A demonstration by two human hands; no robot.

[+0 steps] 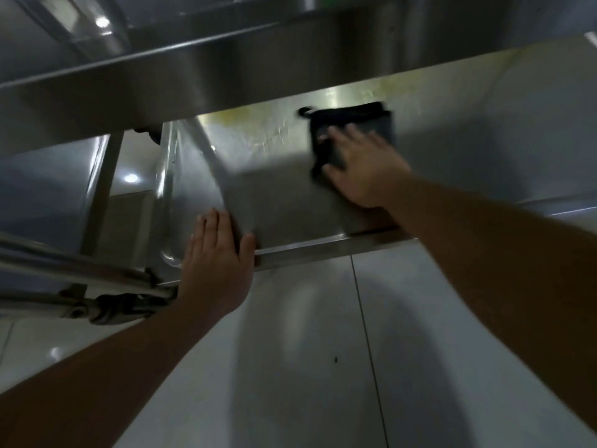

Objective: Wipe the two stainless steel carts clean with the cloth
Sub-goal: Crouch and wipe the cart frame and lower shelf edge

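**Steel shelf, dark cloth, two hands at work**

Steel is what we see most of: a stainless steel cart (290, 189) fills the upper half of our view, its lower shelf lying below a higher shelf that crosses the top of the view. At far left we see shiny metal tubes and a caster bracket (109, 307) close to the pale tiled floor (307, 367); we cannot tell whether these belong to the same cart.

Next comes our left hand (218, 253), fingers straight and together, lying flat over the near left corner of the lower shelf, thumb resting along its front rim. It holds nothing.

Further right, yellowish smears (258, 130) mark the back of the shelf under the higher shelf's edge.

Right of those, our right hand (361, 166) presses a dark, folded cloth (352, 124) flat against the lower shelf, fingers spread over its near part. The cloth sits toward the back of the shelf, just beside the smears. The picture is blurred around this hand, so we cannot make out finer details of the fingers.
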